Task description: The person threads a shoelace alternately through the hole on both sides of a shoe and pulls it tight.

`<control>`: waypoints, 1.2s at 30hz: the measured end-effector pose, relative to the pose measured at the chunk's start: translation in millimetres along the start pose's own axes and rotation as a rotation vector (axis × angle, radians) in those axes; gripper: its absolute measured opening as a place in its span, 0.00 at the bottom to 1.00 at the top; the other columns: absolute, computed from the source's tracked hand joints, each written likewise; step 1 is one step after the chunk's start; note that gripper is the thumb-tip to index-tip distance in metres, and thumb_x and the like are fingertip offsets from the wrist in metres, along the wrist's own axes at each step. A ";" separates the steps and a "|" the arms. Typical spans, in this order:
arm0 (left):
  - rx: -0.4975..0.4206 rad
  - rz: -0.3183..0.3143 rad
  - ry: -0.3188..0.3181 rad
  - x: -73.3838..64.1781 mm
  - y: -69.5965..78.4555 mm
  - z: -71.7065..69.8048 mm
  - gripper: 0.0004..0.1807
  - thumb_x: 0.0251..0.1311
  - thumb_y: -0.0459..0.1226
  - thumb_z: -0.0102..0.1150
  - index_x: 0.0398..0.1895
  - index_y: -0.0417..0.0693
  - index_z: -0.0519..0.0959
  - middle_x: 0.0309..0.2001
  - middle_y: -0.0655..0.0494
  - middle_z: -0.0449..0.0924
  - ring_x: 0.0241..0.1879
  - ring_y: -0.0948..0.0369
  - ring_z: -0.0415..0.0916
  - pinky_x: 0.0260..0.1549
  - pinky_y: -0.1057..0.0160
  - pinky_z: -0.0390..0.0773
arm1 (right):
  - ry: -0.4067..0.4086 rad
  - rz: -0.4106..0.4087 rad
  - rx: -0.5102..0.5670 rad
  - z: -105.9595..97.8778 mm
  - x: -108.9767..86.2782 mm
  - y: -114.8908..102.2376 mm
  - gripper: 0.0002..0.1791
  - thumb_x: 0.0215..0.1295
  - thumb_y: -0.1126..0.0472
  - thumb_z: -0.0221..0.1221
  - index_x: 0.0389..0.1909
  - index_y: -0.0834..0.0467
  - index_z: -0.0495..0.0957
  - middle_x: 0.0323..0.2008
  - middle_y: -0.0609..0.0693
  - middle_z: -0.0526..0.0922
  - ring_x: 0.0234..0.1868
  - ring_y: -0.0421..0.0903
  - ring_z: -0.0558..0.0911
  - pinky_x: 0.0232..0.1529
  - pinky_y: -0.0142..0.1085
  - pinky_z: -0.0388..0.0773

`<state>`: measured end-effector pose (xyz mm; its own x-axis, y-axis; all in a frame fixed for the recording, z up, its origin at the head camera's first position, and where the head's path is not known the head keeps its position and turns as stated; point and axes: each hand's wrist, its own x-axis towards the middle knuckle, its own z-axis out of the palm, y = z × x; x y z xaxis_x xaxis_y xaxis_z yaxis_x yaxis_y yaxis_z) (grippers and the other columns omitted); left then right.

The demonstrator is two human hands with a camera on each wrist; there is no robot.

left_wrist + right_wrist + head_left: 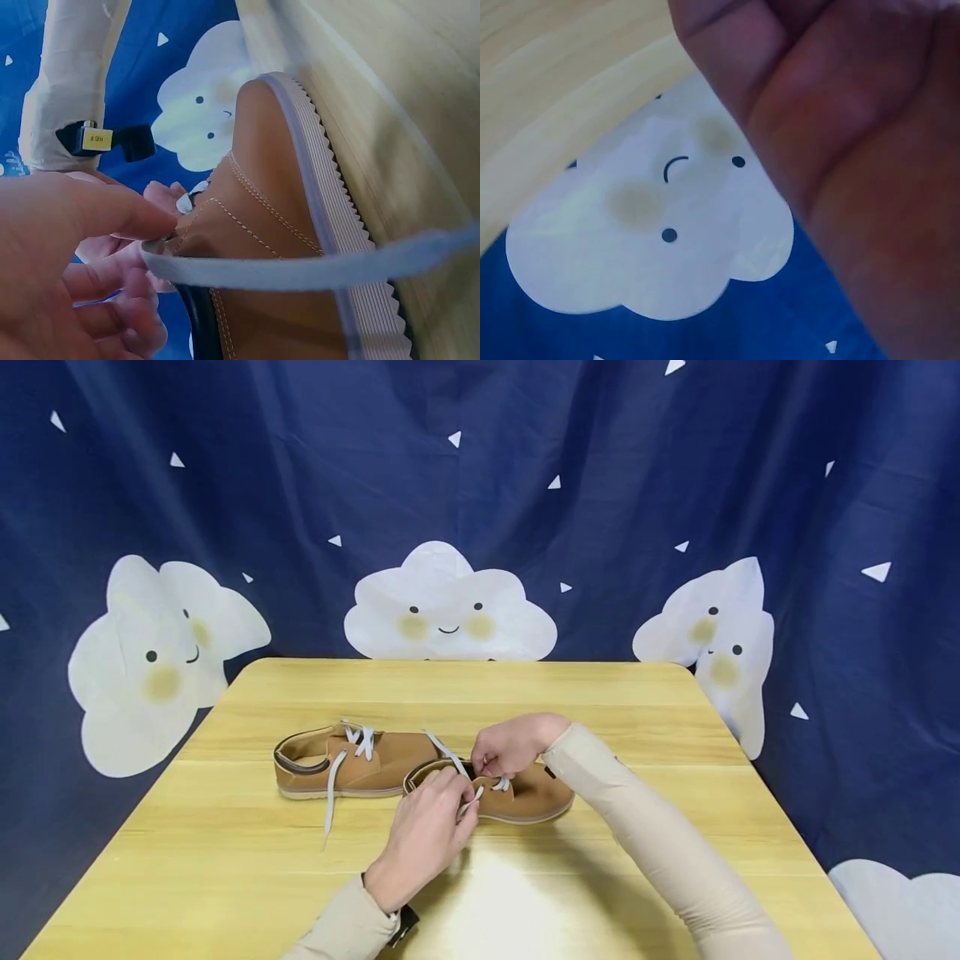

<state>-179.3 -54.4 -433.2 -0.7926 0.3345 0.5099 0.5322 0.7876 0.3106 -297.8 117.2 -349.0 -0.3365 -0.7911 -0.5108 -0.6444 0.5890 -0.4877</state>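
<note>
A brown shoe (536, 793) lies in front of me, toe to the right, with both hands at its lacing. My left hand (431, 827) pinches a white shoelace (300, 271) between thumb and index finger, by an eyelet at the shoe's opening. The strap of lace runs across the shoe's side in the left wrist view. From the far side, my right hand (517, 743) reaches down to the opening with bent fingers; what its fingertips hold is hidden. Only the palm side of the right hand (855, 135) shows in the right wrist view.
A second brown shoe (397, 760) stands to the left, partly behind the first, with a loose white lace (331, 797) hanging onto the wooden table (225, 877). Behind the table hangs a dark blue curtain (300, 468) with cloud prints.
</note>
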 end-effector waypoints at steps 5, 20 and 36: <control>0.010 0.021 0.043 0.2 -0.4 1.7 0.07 0.57 0.36 0.70 0.28 0.54 0.80 0.27 0.65 0.77 0.27 0.65 0.72 0.27 0.68 0.72 | -0.031 0.028 0.091 -2.5 1.5 4.4 0.13 0.73 0.72 0.51 0.46 0.64 0.84 0.22 0.45 0.76 0.21 0.36 0.72 0.27 0.24 0.70; -0.017 0.012 0.020 -1.7 0.7 2.6 0.07 0.58 0.34 0.69 0.31 0.53 0.79 0.21 0.66 0.76 0.19 0.72 0.63 0.17 0.72 0.62 | 0.027 0.085 0.106 2.6 4.2 2.0 0.12 0.61 0.77 0.53 0.35 0.58 0.79 0.16 0.44 0.76 0.17 0.36 0.71 0.23 0.26 0.66; 0.071 0.182 0.103 1.5 -3.6 4.3 0.07 0.57 0.31 0.70 0.28 0.54 0.84 0.19 0.67 0.71 0.20 0.73 0.60 0.17 0.78 0.55 | 0.005 -0.026 0.209 -1.7 -2.9 20.7 0.06 0.75 0.69 0.54 0.40 0.62 0.81 0.27 0.47 0.80 0.25 0.38 0.77 0.28 0.26 0.73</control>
<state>-183.7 -54.5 -437.1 -0.6487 0.4233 0.6325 0.6390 0.7544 0.1504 -311.3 131.4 -356.4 -0.3259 -0.8068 -0.4928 -0.4964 0.5897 -0.6371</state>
